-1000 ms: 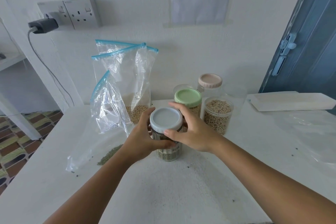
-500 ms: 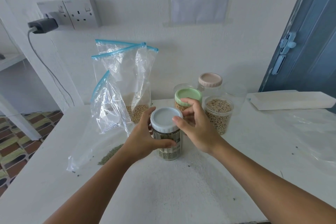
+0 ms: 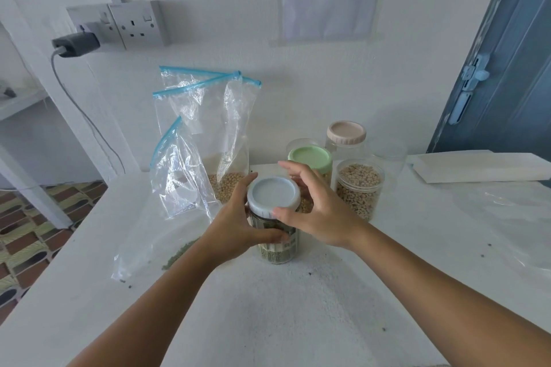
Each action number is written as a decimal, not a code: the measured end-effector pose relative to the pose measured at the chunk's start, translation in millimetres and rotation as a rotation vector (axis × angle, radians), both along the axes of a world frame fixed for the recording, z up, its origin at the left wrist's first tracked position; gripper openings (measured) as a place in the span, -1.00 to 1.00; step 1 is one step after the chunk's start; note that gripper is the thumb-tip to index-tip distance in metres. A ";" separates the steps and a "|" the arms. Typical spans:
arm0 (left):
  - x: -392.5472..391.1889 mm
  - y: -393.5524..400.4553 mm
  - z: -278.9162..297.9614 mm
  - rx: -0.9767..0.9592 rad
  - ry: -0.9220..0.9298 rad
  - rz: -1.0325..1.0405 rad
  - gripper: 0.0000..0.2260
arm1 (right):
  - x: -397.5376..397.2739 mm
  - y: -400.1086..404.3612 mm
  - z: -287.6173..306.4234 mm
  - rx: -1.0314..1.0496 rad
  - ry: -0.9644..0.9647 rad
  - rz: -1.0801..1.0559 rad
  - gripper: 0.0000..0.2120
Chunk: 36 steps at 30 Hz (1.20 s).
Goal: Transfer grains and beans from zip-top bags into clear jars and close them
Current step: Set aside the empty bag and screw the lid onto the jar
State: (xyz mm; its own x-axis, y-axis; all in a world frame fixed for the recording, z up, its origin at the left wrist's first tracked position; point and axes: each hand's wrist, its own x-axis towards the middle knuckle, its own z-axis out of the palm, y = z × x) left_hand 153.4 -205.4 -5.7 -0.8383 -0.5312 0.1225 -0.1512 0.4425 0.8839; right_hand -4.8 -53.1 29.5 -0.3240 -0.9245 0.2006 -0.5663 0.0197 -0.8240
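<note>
A clear jar (image 3: 275, 252) of small green grains stands mid-table with a pale grey-blue lid (image 3: 272, 195) on top. My left hand (image 3: 235, 226) grips the jar's body from the left. My right hand (image 3: 322, 214) holds the lid, thumb on its front rim and fingers curved round its far right side. Behind stand a green-lidded jar (image 3: 310, 158), an open jar of pale beans (image 3: 359, 188) and a pink-lidded jar (image 3: 346, 132). Two zip-top bags (image 3: 208, 122) lean on the wall at left, one holding tan beans.
A flat bag (image 3: 155, 244) with a few green grains lies at the table's left edge. A white box (image 3: 477, 167) and clear plastic sheet (image 3: 512, 217) lie at right. A charger (image 3: 74, 43) is plugged into the wall socket. A blue door is at far right.
My right hand let go of the lid, drew back to the right, then took a new hold with the thumb on the front rim. My left hand kept gripping the jar.
</note>
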 end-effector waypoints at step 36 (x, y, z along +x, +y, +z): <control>-1.4 -1.3 18.5 -0.105 -0.003 -0.013 -0.19 | 33.8 -6.9 -19.3 -0.145 0.130 -0.380 -0.61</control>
State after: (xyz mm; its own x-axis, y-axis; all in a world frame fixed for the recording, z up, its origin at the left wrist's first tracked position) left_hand 152.0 -206.8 12.8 -0.8456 -0.5044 0.1745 -0.1475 0.5350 0.8319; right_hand 29.0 -60.0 10.3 -0.5999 -0.7033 0.3814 -0.6406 0.1367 -0.7556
